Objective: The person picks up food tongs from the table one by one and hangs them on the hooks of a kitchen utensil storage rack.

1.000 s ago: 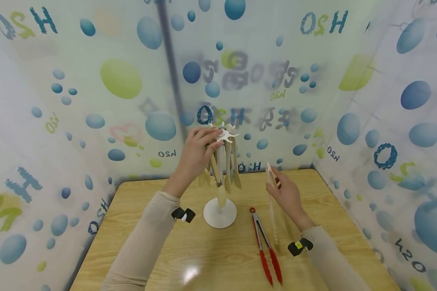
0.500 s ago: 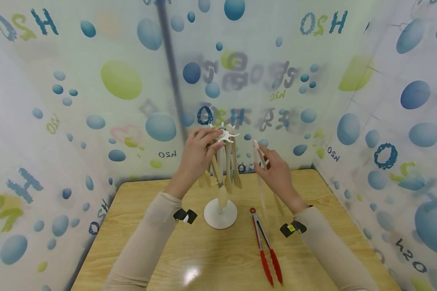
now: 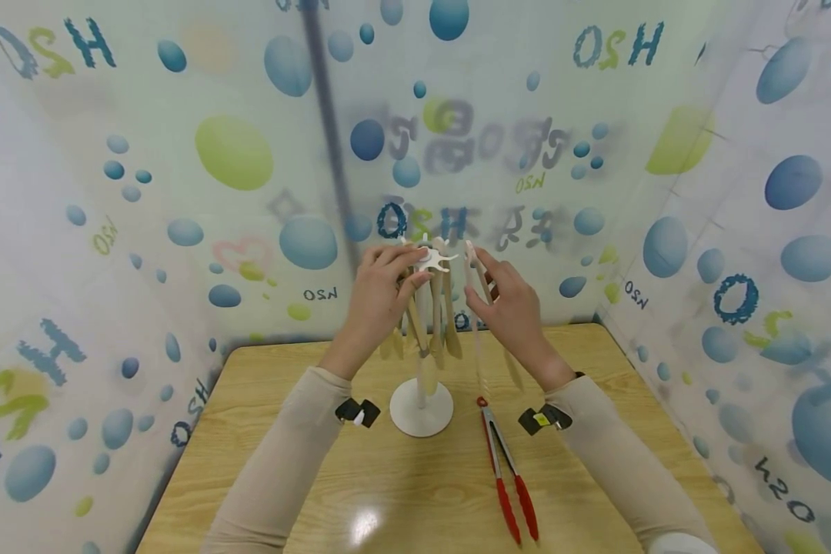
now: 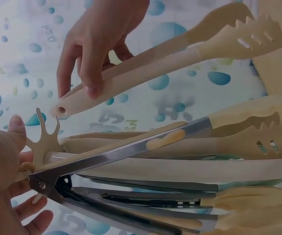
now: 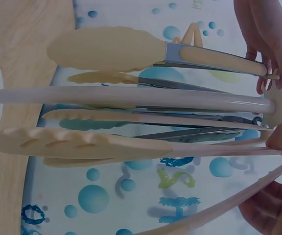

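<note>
A white utensil rack stands on its round base, with a hooked crown on top. My left hand holds the crown, thumb and fingers on either side. Several tongs hang from the hooks; in the left wrist view, one pair with steel arms crosses in front of the pole. My right hand pinches a pale beige pair of tongs near its hinge end. That end, with a small hole, is close to a hook of the crown in the left wrist view; whether they touch I cannot tell.
Red-handled steel tongs lie on the wooden table, to the right of the rack's base. Bubble-printed curtains stand close behind the table and at both sides.
My right hand has risen and moved left with the beige tongs, from above the table's right part to beside the crown. My left hand has stayed on the crown.
</note>
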`<state>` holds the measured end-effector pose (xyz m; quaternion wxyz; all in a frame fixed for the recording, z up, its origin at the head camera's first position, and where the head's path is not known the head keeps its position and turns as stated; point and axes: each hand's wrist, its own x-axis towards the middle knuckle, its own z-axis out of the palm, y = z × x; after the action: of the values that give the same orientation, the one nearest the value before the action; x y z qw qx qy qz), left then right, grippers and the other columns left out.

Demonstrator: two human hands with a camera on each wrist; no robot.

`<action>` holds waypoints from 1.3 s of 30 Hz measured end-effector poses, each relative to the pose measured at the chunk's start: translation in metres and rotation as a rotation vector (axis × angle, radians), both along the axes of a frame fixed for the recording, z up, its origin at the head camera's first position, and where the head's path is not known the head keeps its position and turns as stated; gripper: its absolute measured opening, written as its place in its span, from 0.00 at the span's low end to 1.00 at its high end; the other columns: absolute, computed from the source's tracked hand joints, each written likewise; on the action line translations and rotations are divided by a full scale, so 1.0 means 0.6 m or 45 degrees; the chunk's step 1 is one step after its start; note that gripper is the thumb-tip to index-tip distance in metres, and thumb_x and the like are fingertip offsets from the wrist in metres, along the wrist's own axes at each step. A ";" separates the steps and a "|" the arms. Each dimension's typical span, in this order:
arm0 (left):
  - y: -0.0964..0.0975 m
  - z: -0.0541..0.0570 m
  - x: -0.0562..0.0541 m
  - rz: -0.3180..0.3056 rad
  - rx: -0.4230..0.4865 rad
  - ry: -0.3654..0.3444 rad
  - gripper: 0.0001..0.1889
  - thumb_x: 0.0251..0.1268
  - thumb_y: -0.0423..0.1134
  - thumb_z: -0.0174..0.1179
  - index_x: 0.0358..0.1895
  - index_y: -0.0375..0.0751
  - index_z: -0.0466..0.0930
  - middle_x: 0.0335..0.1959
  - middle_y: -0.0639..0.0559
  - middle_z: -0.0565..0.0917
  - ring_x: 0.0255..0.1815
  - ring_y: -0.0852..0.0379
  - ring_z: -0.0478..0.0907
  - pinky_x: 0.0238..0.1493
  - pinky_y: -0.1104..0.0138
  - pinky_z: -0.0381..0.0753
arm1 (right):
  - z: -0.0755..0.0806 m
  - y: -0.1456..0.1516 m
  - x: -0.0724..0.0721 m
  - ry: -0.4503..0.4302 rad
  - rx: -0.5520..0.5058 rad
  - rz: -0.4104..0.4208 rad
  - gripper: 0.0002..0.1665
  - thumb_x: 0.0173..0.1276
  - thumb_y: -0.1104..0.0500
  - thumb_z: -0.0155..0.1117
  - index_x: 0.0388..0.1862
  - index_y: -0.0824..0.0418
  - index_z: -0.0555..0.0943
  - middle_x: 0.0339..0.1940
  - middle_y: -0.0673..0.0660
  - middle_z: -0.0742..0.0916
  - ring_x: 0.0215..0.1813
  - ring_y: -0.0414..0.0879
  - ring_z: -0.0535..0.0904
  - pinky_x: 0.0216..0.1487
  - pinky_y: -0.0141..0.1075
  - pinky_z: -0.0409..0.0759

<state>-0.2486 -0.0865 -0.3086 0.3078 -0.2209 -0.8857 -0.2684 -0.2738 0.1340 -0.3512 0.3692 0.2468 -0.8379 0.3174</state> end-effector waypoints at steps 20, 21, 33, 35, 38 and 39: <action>0.007 0.003 0.006 0.044 -0.041 0.037 0.25 0.69 0.54 0.56 0.64 0.49 0.79 0.63 0.48 0.80 0.64 0.45 0.69 0.69 0.51 0.68 | -0.002 -0.022 -0.003 0.085 0.085 -0.010 0.37 0.67 0.54 0.68 0.74 0.51 0.69 0.32 0.59 0.79 0.22 0.45 0.70 0.20 0.34 0.65; 0.007 0.003 0.005 0.044 -0.040 0.037 0.25 0.69 0.54 0.56 0.64 0.49 0.79 0.63 0.48 0.80 0.64 0.45 0.69 0.69 0.51 0.68 | -0.003 -0.023 -0.003 0.093 0.092 -0.017 0.37 0.67 0.54 0.68 0.74 0.51 0.68 0.31 0.59 0.79 0.22 0.44 0.69 0.20 0.33 0.65; 0.004 0.000 0.001 -0.004 -0.024 0.070 0.24 0.70 0.52 0.57 0.63 0.45 0.79 0.62 0.46 0.81 0.74 0.45 0.64 0.78 0.51 0.59 | -0.011 -0.045 -0.004 0.165 0.156 -0.083 0.43 0.66 0.55 0.69 0.78 0.50 0.62 0.33 0.59 0.80 0.24 0.45 0.72 0.18 0.33 0.64; 0.003 0.000 0.001 -0.022 -0.014 0.052 0.24 0.71 0.51 0.57 0.64 0.45 0.79 0.62 0.46 0.80 0.75 0.44 0.63 0.79 0.52 0.58 | -0.012 -0.049 -0.004 0.176 0.153 -0.088 0.44 0.66 0.55 0.69 0.78 0.50 0.62 0.32 0.59 0.81 0.23 0.45 0.72 0.18 0.33 0.64; 0.003 0.001 0.002 -0.041 0.006 0.022 0.24 0.71 0.51 0.57 0.64 0.44 0.78 0.63 0.45 0.80 0.75 0.44 0.63 0.79 0.51 0.58 | -0.015 -0.054 -0.004 0.188 0.166 -0.107 0.43 0.67 0.55 0.67 0.78 0.51 0.60 0.32 0.58 0.80 0.22 0.44 0.70 0.17 0.33 0.63; 0.003 0.002 0.002 -0.046 0.011 0.016 0.24 0.71 0.51 0.57 0.64 0.44 0.78 0.63 0.45 0.80 0.75 0.43 0.63 0.79 0.51 0.58 | -0.016 -0.055 -0.003 0.191 0.167 -0.114 0.43 0.67 0.55 0.67 0.78 0.51 0.60 0.31 0.58 0.79 0.22 0.44 0.69 0.17 0.34 0.63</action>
<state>-0.2474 -0.0848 -0.3076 0.3093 -0.2373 -0.8784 -0.2764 -0.2758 0.1008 -0.3605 0.4277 0.2558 -0.8371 0.2256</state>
